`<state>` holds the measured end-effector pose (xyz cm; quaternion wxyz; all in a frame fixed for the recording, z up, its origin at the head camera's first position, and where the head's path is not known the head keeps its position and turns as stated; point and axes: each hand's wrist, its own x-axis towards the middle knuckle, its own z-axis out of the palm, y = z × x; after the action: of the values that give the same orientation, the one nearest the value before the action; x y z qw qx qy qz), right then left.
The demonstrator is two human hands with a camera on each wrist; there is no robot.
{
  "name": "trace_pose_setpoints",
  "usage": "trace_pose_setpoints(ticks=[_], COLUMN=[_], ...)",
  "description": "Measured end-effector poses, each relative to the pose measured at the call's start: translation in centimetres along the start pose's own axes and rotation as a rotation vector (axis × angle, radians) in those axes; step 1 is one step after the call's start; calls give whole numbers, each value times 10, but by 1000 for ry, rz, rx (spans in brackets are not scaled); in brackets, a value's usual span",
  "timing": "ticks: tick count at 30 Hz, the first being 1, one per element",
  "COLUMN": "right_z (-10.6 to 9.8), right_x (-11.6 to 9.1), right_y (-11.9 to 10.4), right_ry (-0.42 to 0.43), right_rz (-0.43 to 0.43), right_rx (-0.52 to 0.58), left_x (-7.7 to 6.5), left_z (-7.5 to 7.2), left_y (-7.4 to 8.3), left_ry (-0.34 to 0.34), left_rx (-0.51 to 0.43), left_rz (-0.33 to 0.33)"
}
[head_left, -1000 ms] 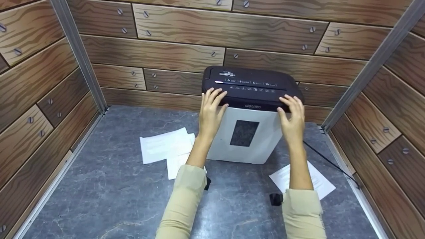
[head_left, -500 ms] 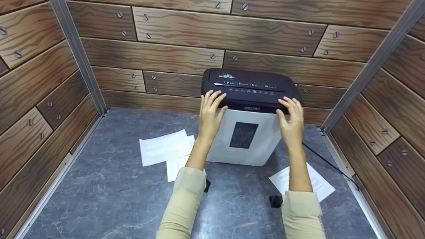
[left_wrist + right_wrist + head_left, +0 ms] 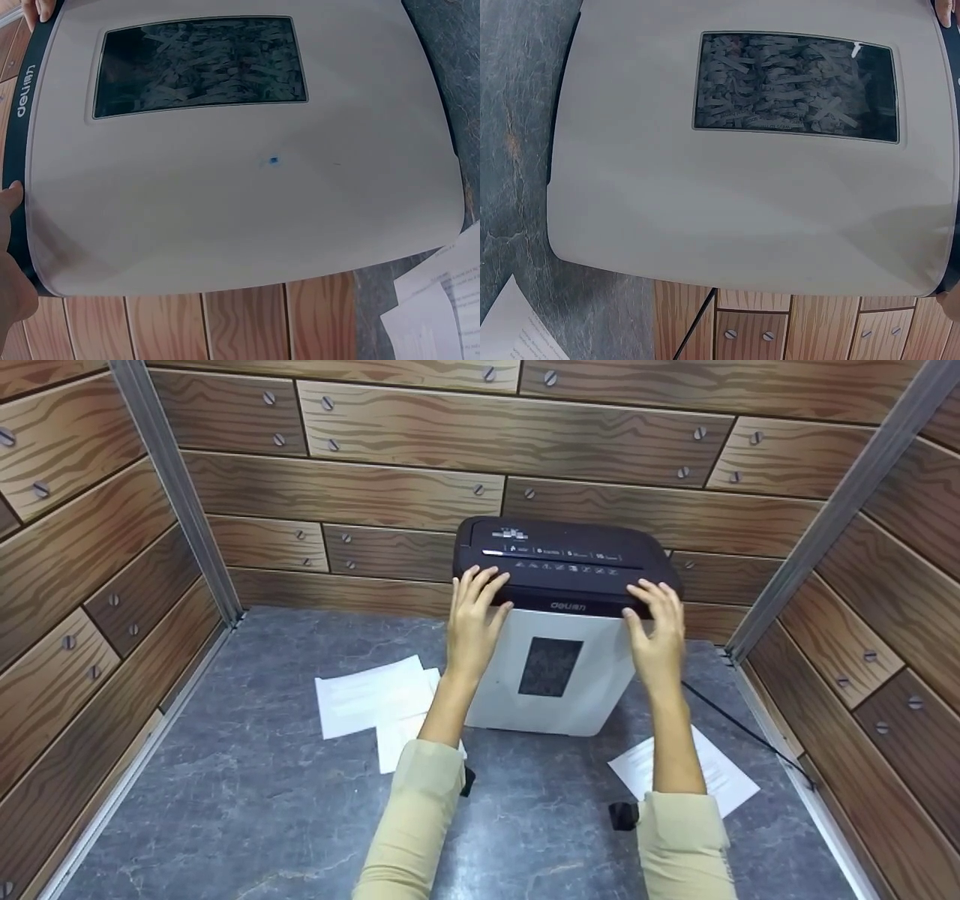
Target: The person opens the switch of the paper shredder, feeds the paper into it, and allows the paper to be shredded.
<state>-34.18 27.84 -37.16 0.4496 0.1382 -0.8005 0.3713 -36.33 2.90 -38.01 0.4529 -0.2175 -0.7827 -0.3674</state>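
Note:
A paper shredder (image 3: 555, 682) with a light grey bin and a black top (image 3: 570, 551) stands near the back wall. Paper strips show through its dark window (image 3: 795, 86). My left hand (image 3: 472, 615) holds the front left corner of the black top, fingers over the upper face and thumb at the front edge. On the front right corner, my right hand (image 3: 660, 619) grips in the same way. The wrist views show the bin's front close up, with only parts of the hands at the frame edges.
Printed sheets (image 3: 367, 697) lie overlapping left of the shredder. Another printed sheet (image 3: 724, 772) lies partly under my right forearm. A black cord (image 3: 742, 727) runs to the right wall. Wood-patterned walls (image 3: 390, 487) enclose the grey marbled surface (image 3: 247, 780).
The scene sits slightly lower in the head view than a second ago. Both hands keep their places on the shredder's black top.

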Motion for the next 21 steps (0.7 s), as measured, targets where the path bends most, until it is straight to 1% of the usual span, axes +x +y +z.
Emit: trace_pose_setpoints(ticks=[6, 10, 14, 16, 18, 21], right_z=[1, 1, 0, -3, -7, -14], right_x=[0, 3, 0, -6, -16, -35], right_y=[0, 0, -1, -3, -5, -8], right_ry=[7, 6, -26, -54, -71, -63], right_rz=[-14, -24, -36, -48, -59, -46], right_rx=[7, -3, -43, -68, -76, -37], left_x=[0, 3, 5, 1, -6, -20], left_z=[-1, -3, -5, -6, -6, -4], left_y=[-1, 1, 4, 5, 6, 7], left_ry=[-15, -31, -63, -76, -79, -48], left_rx=[4, 16, 57, 78, 93, 74], left_rz=[-3, -17, -26, -28, -20, -4])
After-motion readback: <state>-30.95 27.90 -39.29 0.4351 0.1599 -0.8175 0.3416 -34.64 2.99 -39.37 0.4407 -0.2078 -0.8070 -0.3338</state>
